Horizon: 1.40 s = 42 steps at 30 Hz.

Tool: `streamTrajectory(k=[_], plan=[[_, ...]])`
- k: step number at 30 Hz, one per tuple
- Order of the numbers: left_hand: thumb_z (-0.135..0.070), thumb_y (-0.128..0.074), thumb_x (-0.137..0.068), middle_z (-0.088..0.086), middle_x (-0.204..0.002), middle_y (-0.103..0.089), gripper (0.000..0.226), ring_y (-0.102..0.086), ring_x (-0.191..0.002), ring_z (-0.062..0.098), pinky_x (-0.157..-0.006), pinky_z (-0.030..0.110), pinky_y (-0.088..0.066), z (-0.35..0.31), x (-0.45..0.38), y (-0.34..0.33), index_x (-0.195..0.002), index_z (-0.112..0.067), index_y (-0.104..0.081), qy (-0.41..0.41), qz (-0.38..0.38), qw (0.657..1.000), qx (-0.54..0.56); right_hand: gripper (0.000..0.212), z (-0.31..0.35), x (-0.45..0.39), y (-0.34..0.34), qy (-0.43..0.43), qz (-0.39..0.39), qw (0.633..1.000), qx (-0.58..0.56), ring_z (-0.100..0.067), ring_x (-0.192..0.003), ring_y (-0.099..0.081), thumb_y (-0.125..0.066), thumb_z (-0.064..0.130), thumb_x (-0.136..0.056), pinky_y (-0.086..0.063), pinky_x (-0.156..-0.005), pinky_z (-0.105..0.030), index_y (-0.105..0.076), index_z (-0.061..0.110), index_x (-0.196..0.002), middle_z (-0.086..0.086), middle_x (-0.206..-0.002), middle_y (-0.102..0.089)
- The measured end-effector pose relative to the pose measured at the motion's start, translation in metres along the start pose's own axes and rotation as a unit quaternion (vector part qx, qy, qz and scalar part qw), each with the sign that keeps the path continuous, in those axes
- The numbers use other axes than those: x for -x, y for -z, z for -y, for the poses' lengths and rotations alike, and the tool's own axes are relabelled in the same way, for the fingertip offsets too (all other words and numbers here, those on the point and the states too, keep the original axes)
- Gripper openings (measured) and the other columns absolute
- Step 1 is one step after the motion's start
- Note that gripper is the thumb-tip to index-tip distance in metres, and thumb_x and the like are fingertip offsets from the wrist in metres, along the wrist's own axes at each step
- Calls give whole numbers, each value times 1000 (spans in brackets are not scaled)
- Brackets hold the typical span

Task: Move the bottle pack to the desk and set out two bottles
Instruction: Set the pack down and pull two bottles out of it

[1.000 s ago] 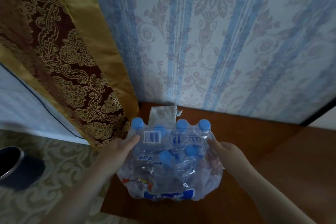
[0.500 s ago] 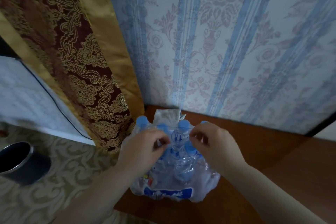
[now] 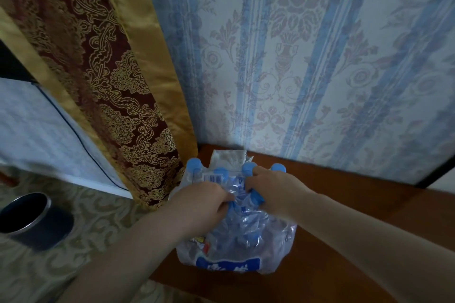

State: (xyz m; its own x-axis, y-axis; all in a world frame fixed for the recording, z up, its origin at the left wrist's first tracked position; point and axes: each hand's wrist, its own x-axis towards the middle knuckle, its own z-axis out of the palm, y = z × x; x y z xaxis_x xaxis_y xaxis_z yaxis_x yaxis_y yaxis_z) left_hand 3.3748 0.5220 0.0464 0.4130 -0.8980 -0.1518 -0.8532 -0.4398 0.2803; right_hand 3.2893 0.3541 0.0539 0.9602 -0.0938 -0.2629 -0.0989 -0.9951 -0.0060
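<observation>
A shrink-wrapped bottle pack with several blue-capped water bottles stands on the left end of the brown wooden desk, close to the wall. My left hand and my right hand both pinch the clear plastic wrap on top of the pack, knuckles nearly touching. Three blue caps show behind my fingers. A torn flap of wrap sticks up at the back. The lower bottles are blurred behind the crumpled film.
A gold and maroon curtain hangs just left of the desk corner. Striped floral wallpaper backs the desk. A dark round bin stands on the patterned carpet at the left.
Both hands went from the pack's sides to its top and now grip the wrap tighter, bunching it. The view shifted slightly right.
</observation>
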Motion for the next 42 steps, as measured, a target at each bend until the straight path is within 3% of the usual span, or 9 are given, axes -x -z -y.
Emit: streamTrajectory(k=[4, 8, 12, 14, 16, 21, 26, 35, 42], plan=[[-10, -48, -93, -2, -87, -57, 24, -66, -96, 26, -70, 33, -47, 5, -11, -4, -86, -33, -54, 23, 37, 999, 17, 44, -2, -5, 4, 27, 48, 998, 38, -28, -95, -63, -63, 20, -90, -53, -71, -36, -45, 16, -130, -7, -121, -50], [-26, -59, -94, -8, -115, -67, 29, -55, -80, -3, -63, 8, -38, 12, -13, 3, -122, -32, -66, 19, 42, 993, 105, 52, -1, -8, 4, 56, 64, 993, 78, -28, -94, -63, -62, 32, -91, -48, -72, -35, -42, 10, -133, -7, -120, -52], [-28, -68, -88, -21, -81, -54, 44, -44, -61, -9, -50, 8, -31, 15, -10, 7, -130, -33, -59, 8, 69, 995, 71, 50, -4, -6, 8, 70, 39, 995, 52, -27, -93, -64, -58, 44, -91, -50, -73, -37, -47, 13, -129, -4, -118, -57], [-27, -71, -85, -13, -99, -63, 49, -48, -70, -4, -56, 8, -32, 13, -10, 5, -131, -33, -57, 7, 63, 997, 48, 49, -5, -5, 8, 76, 27, 995, 66, -26, -89, -64, -57, 46, -92, -52, -74, -38, -47, 14, -127, -3, -114, -59], [-27, -72, -83, -3, -122, -63, 50, -57, -96, 6, -72, 17, -44, 13, -11, 2, -130, -33, -58, 4, 43, 999, 25, 51, -6, -4, 6, 79, 24, 993, 80, -26, -86, -64, -53, 48, -92, -52, -74, -38, -41, 15, -129, -5, -109, -63], [-41, -70, -81, -9, -120, -64, 46, -58, -105, 10, -80, 32, -50, 18, -7, 0, -125, -37, -58, 2, -5, 1000, 1, 49, -12, 4, -2, 48, 36, 998, -22, -19, -73, -54, -56, 47, -91, -43, -64, -32, -35, 25, -130, -2, -100, -63], [-41, -65, -85, -5, -126, -63, 46, -57, -111, 15, -85, 37, -51, 19, -6, -4, -129, -33, -54, 13, -14, 1000, -14, 50, -9, 4, -7, 59, 27, 998, -14, -24, -93, -65, -60, 39, -92, -47, -69, -32, -37, 25, -133, -4, -115, -66], [-37, -65, -86, -4, -121, -66, 45, -60, -104, 14, -67, 26, -40, 22, -9, -1, -129, -35, -55, 5, -32, 999, -41, 52, -3, 3, 9, 112, -4, 988, 103, -26, -93, -63, -55, 47, -91, -51, -81, -43, -44, 19, -134, 2, -117, -57], [-43, -66, -84, -5, -107, -66, 43, -55, -83, 9, -54, 20, -31, 18, -11, 19, -124, -32, -60, -9, -24, 999, -44, 59, -5, 6, 29, 143, -65, 980, 120, -23, -101, -61, -54, 57, -87, -42, -67, -33, -43, 24, -134, 5, -120, -57]])
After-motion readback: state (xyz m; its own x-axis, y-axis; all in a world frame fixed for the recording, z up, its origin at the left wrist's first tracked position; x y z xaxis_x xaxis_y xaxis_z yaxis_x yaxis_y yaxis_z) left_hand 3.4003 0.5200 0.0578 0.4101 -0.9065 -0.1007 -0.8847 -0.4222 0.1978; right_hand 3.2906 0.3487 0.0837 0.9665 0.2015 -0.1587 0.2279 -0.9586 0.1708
